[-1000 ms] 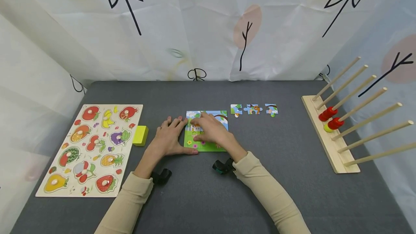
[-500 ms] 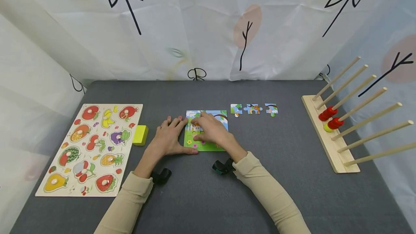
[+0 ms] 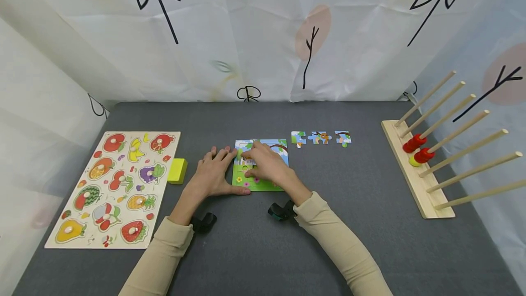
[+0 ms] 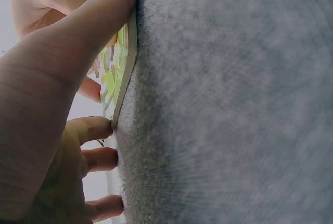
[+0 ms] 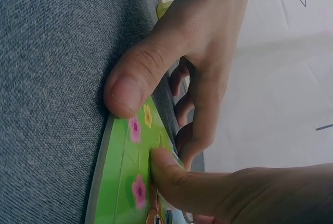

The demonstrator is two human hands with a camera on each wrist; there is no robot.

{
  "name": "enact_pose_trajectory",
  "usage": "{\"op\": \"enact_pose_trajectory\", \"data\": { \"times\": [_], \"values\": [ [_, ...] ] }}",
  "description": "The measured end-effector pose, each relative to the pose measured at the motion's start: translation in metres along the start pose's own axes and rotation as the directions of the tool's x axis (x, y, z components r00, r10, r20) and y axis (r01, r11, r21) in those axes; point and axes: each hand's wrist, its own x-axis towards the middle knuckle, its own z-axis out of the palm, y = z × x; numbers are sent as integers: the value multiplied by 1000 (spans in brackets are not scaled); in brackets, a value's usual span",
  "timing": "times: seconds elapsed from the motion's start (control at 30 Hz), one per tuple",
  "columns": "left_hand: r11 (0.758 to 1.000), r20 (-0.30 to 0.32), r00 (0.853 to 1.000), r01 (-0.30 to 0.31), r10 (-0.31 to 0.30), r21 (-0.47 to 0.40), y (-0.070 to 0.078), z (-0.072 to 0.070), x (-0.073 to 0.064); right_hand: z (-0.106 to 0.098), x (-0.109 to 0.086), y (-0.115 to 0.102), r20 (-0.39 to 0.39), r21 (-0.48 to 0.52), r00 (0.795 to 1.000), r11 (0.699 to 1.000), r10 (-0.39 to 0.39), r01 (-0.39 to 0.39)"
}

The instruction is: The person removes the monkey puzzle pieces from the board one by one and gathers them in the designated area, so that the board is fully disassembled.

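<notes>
A small jigsaw board (image 3: pixel 271 187) with a green meadow, flowers and a blue sky lies on the table. My left hand (image 3: pixel 213 175) braces its lower left corner, thumb along the front edge and spread fingers by the left side. Over the board, my right hand (image 3: pixel 269 163) presses down with thumb and fingertips set apart. Its thumb (image 5: pixel 169 174) touches the green part in the right wrist view; the other fingertips are mostly hidden there. Whatever lies under the right palm is covered. Several loose strips of sky scene, the jigsaw pieces (image 3: pixel 319 138), lie in a row behind to the right.
On the left lies a wooden fruit puzzle board (image 3: pixel 92 223) with knobbed pieces. A yellow-green block (image 3: pixel 177 171) sits at its right edge. A wooden peg rack (image 3: pixel 417 172) with several tall rods and red and yellow beads stands on the right. Printed curtains (image 3: pixel 263 35) hang behind.
</notes>
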Motion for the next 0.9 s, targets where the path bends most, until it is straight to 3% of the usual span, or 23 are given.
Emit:
{"op": "enact_pose_trajectory", "data": {
  "times": [0.53,0.9],
  "values": [
    [1000,8,1000,3,-3,-5,0,-1,-1,-2,-2,2,-31,18,1000,1000,5,-5],
    [1000,15,1000,16,-16,-10,1,-1,0,-23,-13,20,-72,-27,997,1000,1,-3]
  ]
}}
